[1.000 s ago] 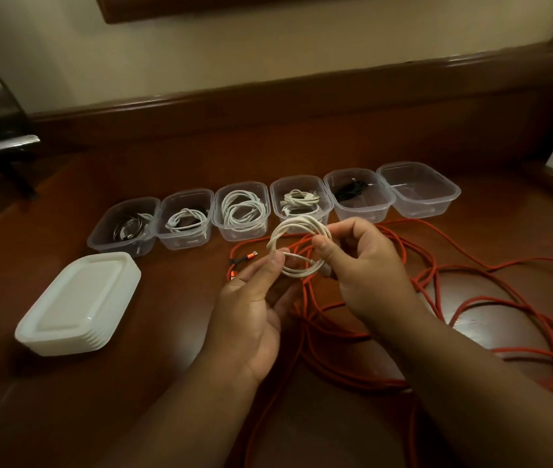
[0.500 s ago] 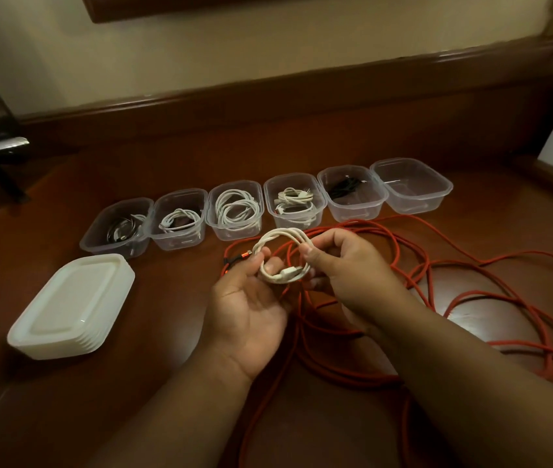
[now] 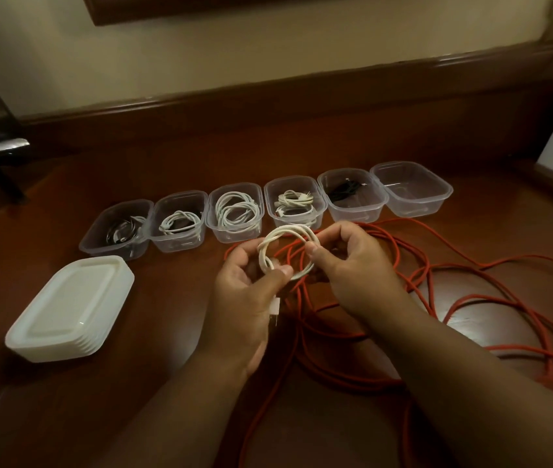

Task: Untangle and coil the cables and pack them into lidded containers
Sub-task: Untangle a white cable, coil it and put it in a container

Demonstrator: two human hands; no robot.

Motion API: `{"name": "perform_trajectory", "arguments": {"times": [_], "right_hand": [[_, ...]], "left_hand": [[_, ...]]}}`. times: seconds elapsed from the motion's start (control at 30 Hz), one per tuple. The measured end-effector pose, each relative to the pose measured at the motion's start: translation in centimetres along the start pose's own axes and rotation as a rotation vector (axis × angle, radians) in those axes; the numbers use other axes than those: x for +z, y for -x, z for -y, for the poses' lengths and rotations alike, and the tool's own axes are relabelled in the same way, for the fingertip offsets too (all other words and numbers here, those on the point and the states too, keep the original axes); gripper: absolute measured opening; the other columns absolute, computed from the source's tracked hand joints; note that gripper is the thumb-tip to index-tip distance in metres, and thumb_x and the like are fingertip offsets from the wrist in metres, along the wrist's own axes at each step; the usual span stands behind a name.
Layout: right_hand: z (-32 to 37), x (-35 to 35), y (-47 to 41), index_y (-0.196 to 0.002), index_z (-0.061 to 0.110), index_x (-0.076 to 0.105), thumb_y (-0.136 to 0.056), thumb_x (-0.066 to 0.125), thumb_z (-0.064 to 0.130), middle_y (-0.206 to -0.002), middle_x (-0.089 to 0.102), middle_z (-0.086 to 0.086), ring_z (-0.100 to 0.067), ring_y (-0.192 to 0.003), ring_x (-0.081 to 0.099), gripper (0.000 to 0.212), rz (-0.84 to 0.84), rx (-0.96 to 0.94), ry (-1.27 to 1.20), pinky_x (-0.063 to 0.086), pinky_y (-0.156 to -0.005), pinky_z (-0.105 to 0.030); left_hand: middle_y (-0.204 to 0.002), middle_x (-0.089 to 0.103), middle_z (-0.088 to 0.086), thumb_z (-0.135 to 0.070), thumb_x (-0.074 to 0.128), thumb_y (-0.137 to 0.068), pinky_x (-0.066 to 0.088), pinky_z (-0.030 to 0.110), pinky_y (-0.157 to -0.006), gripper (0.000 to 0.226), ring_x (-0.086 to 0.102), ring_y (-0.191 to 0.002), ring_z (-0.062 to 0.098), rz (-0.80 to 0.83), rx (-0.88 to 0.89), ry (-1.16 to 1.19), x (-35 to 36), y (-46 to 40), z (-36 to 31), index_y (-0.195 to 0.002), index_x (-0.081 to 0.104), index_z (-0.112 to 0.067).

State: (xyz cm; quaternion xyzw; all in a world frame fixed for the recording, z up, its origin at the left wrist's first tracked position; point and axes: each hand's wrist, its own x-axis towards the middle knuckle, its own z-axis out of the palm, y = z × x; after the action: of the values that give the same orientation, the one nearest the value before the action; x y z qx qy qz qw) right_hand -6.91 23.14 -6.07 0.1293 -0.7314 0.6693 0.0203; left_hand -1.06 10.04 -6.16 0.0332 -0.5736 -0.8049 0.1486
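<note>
A long orange cord (image 3: pixel 471 298) sprawls loose on the brown wooden table (image 3: pixel 133 400), waiting its turn. Six clear plastic tubs (image 3: pixel 412 189) stand in a row, the far-right one bare, probably for the small white cable coil (image 3: pixel 285 251). The left hand (image 3: pixel 244 298) and right hand (image 3: pixel 353 265) pinch that coil from both sides above the table so its loops stay together.

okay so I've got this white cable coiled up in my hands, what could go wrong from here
1. The white coil is only pinched between your left hand and right hand, untied, so it may spring open when released.
2. Its plug hangs loose by your left palm and could snag the red cable sprawled underneath.
3. Only the rightmost container looks empty; reaching across the red loops could drag them.
</note>
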Motion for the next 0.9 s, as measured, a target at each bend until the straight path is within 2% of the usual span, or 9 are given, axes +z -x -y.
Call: {"name": "perform_trajectory", "arguments": {"times": [0.1,0.17,0.23,0.37,0.5,0.6,0.7,0.83,0.9], "right_hand": [[0.3,-0.2,-0.2,-0.091,0.005,0.059,-0.094,0.062,0.007,-0.078,0.064,-0.017,-0.021,-0.063,0.064,0.004,0.035,0.142,-0.229,0.058,-0.058,-0.028],[0.3,-0.2,-0.4,-0.096,0.003,0.059,-0.094,0.060,0.005,-0.075,0.061,-0.011,-0.014,-0.059,0.060,0.004,0.087,0.231,-0.383,0.055,-0.056,-0.024],[0.1,-0.3,-0.5,-0.104,0.000,0.062,-0.094,0.059,0.005,-0.074,0.062,-0.008,-0.013,-0.059,0.060,0.011,0.138,0.268,-0.397,0.056,-0.057,-0.025],[0.0,-0.7,-0.4,-0.094,0.008,0.070,-0.095,0.061,0.010,-0.073,0.065,-0.007,-0.017,-0.064,0.062,0.009,0.153,0.185,-0.147,0.055,-0.061,-0.025],[0.2,-1.2,-0.4,-0.087,0.018,0.072,-0.093,0.065,0.019,-0.080,0.071,-0.010,-0.031,-0.078,0.067,0.009,0.145,0.043,0.130,0.056,-0.076,-0.044],[0.5,-1.3,-0.2,-0.086,0.017,0.072,-0.093,0.065,0.018,-0.078,0.073,-0.005,-0.022,-0.075,0.068,0.010,0.130,-0.003,0.187,0.056,-0.080,-0.046],[0.8,-1.7,-0.4,-0.089,0.015,0.070,-0.095,0.062,0.018,-0.076,0.074,-0.001,-0.017,-0.074,0.068,0.010,0.138,0.009,0.216,0.056,-0.081,-0.048],[1.7,-3.1,-1.5,-0.091,0.020,0.070,-0.097,0.058,0.032,-0.081,0.073,-0.006,-0.023,-0.078,0.067,0.018,0.088,0.004,0.280,0.054,-0.078,-0.048],[1.8,-4.6,-2.4,-0.093,0.021,0.068,-0.100,0.051,0.037,-0.087,0.071,-0.007,-0.021,-0.084,0.066,0.025,0.055,0.024,0.356,0.052,-0.079,-0.044]], "left_hand": [[-0.086,0.073,-0.004,0.000,0.071,-0.084,0.055,0.030,-0.072,0.033,0.070,-0.083,0.010,-0.014,0.136,-0.211,-0.6,-0.3,0.5,-0.108,0.067,-0.023],[-0.093,0.074,-0.003,-0.009,0.076,-0.080,0.056,0.037,-0.076,0.035,0.071,-0.088,0.013,-0.043,0.177,-0.295,-1.1,-0.5,0.7,-0.109,0.068,-0.029],[-0.096,0.074,-0.003,-0.010,0.075,-0.080,0.057,0.040,-0.079,0.038,0.071,-0.092,0.015,-0.088,0.174,-0.311,-1.4,-0.8,0.9,-0.112,0.068,-0.031],[-0.097,0.075,0.003,-0.004,0.070,-0.088,0.059,0.034,-0.071,0.032,0.074,-0.087,0.020,-0.143,0.159,-0.331,-1.5,-1.1,0.9,-0.113,0.067,-0.023],[-0.083,0.076,0.002,-0.012,0.072,-0.088,0.059,0.034,-0.067,0.013,0.073,-0.076,0.019,-0.183,0.182,-0.397,-1.8,-1.2,0.6,-0.093,0.071,-0.024],[-0.077,0.075,-0.007,-0.017,0.075,-0.086,0.058,0.031,-0.067,0.013,0.072,-0.070,0.010,-0.196,0.196,-0.543,-2.2,-1.5,0.6,-0.082,0.071,-0.028],[-0.076,0.074,-0.004,-0.015,0.077,-0.083,0.061,0.038,-0.066,0.014,0.072,-0.069,0.013,-0.130,0.120,-0.615,-1.8,-2.4,0.6,-0.083,0.073,-0.028],[-0.072,0.071,-0.007,-0.010,0.075,-0.083,0.054,0.018,-0.063,0.017,0.066,-0.065,0.002,-0.032,0.194,-0.809,-0.2,-4.9,-0.4,-0.083,0.070,-0.026],[-0.075,0.071,-0.008,-0.016,0.076,-0.084,0.055,0.021,-0.065,0.014,0.067,-0.068,0.004,-0.008,0.214,-0.867,0.8,-6.8,-0.9,-0.084,0.069,-0.028]]}}
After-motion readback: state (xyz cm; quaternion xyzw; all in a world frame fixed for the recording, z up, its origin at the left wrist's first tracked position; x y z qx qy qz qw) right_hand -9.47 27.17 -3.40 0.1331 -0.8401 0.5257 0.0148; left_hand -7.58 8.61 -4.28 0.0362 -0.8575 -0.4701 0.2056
